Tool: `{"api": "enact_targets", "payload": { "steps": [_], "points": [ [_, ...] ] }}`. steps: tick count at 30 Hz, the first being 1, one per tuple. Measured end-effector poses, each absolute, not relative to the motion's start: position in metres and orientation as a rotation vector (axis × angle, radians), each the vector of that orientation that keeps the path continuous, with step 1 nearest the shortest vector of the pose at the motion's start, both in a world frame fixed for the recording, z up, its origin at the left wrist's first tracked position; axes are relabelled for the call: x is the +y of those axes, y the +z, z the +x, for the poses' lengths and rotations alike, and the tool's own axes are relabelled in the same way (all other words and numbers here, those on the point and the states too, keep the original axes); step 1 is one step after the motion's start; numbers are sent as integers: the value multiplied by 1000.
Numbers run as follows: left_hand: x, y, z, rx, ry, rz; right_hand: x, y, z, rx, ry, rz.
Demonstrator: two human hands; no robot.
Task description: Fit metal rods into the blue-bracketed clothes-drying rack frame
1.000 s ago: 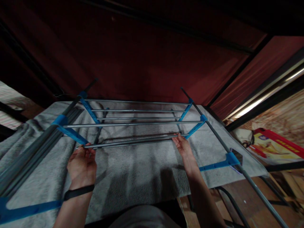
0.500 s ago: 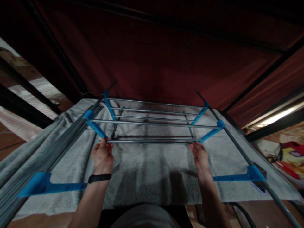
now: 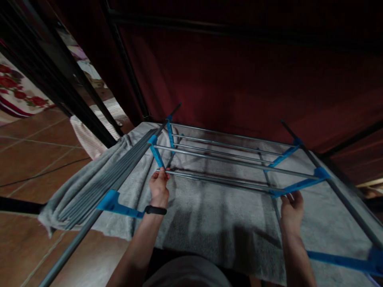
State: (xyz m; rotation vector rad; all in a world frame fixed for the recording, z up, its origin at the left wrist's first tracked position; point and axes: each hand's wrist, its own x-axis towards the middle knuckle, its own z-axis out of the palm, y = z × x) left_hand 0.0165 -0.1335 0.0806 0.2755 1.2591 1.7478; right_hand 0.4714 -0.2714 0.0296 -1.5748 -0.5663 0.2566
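Note:
A partly assembled rack of grey metal tubes and blue plastic brackets stands in front of me. My left hand (image 3: 159,185), with a black band on its wrist, is closed in a pinch at the left end of the lower front tube (image 3: 215,178), just under the left blue bracket (image 3: 157,155). My right hand (image 3: 291,209) has its fingers curled against the lower end of the right blue bracket (image 3: 299,186), where the tube meets it. Nearer me, another blue bracket (image 3: 119,205) sits on the left upright pole (image 3: 80,235), and one more blue bracket (image 3: 341,259) is at the lower right.
Several loose grey tubes (image 3: 110,179) lie in a bundle at the left on the grey blanket (image 3: 206,219) under the rack. A dark red curtain (image 3: 224,83) hangs behind. Black frame bars (image 3: 86,87) and tiled floor (image 3: 36,167) are to the left.
My view has turned left, so the rack appears further right. My right hand has shifted outward from the tube's end to the right bracket's lower end. My left hand keeps its pinch.

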Motion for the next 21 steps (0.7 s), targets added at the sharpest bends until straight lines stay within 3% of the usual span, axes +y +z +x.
{"api": "enact_targets", "payload": {
  "steps": [21],
  "points": [
    [-128, 80, 21, 1307, 1707, 302, -269, 22, 476, -529, 158, -1674]
  ]
}}
